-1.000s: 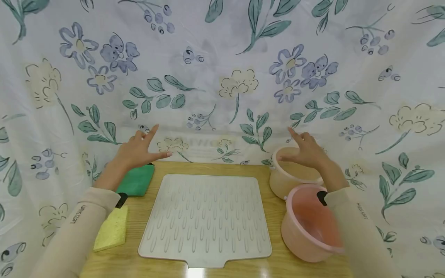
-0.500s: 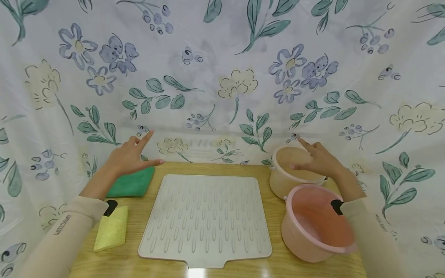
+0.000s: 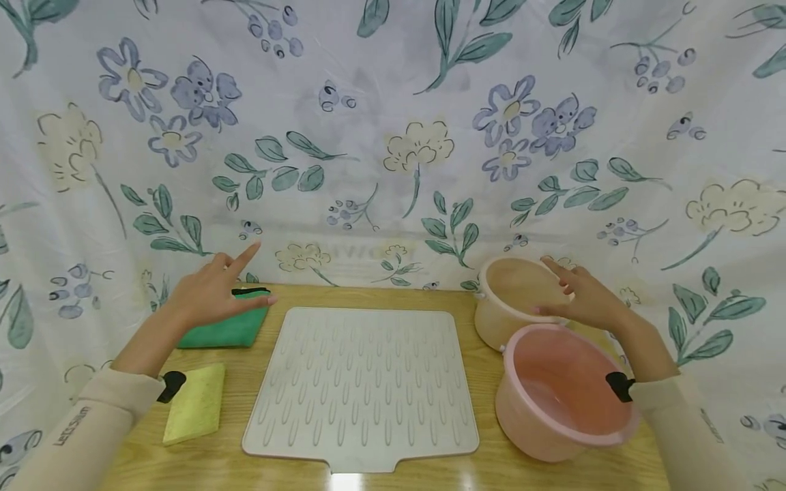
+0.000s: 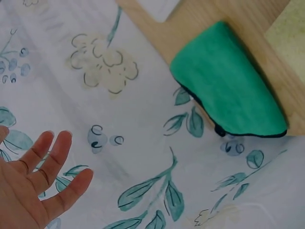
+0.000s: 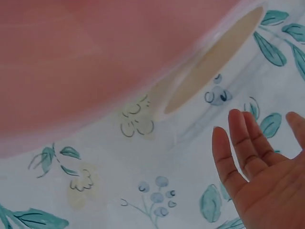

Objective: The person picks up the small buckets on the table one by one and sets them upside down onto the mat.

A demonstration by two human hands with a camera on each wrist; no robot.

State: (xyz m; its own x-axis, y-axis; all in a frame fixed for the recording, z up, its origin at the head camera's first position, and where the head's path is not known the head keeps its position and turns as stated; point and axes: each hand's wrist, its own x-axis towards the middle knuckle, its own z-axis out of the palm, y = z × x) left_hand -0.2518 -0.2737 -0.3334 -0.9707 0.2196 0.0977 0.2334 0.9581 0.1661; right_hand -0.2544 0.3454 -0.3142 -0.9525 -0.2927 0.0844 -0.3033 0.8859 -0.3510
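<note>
My left hand [image 3: 211,290] hovers over the folded green cloth [image 3: 227,330], index finger and thumb spread apart, holding nothing. In the left wrist view its fingers are loosely extended, and the green cloth [image 4: 228,81] with its black edge lies apart from them. A yellow sponge cloth [image 3: 195,404] lies nearer, beside the left sleeve. On the other side my right hand [image 3: 586,296] is held above the beige bucket [image 3: 491,320] and the pink bucket [image 3: 522,423], with its fingers spread and nothing in them. The right wrist view shows the pink bucket [image 5: 86,62] close by.
A pale ridged draining board [image 3: 362,382] lies on the wooden table [image 3: 258,470] between the two hands. Behind the table hangs a white curtain [image 3: 368,225] printed with flowers and leaves. The two buckets stand close together on the right.
Both hands have moved apart and lower, the left toward the left and the right toward the right. The buckets, cloths and board have stayed in place.
</note>
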